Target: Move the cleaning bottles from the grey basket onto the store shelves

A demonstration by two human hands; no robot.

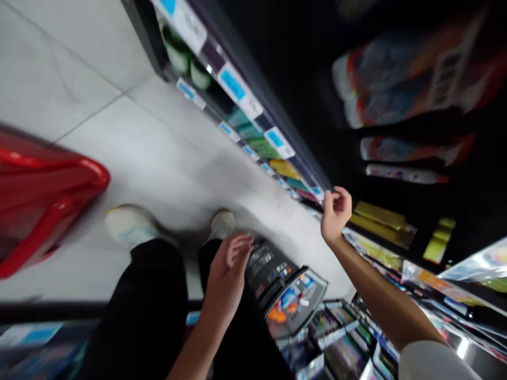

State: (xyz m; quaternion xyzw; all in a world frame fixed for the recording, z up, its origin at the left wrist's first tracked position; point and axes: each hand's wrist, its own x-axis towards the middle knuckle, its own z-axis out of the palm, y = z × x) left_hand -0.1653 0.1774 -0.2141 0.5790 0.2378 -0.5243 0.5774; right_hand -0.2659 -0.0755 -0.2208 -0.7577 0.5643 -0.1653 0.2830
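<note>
My right hand (336, 214) is at the front edge of a dark shelf (293, 113), beside the end of a row of price labels. Its fingers are curled in toward the thumb; whatever lies between them, if anything, is hidden. On the shelf beyond it lie yellow packs (380, 215), a slim white tube-like item (407, 173) and blurred blue-and-orange packs (380, 68). Lower down, my left hand (229, 258) hangs in front of my dark trouser leg, fingers loosely bent, holding nothing that I can see.
On the left, a red plastic basket (51, 195) stands on the pale tiled floor (158, 137). A dark bin-shaped display (277, 269) with a colourful top is close to my leg. Stocked racks (340, 338) fill the lower right. My light shoes (130, 224) are on the floor.
</note>
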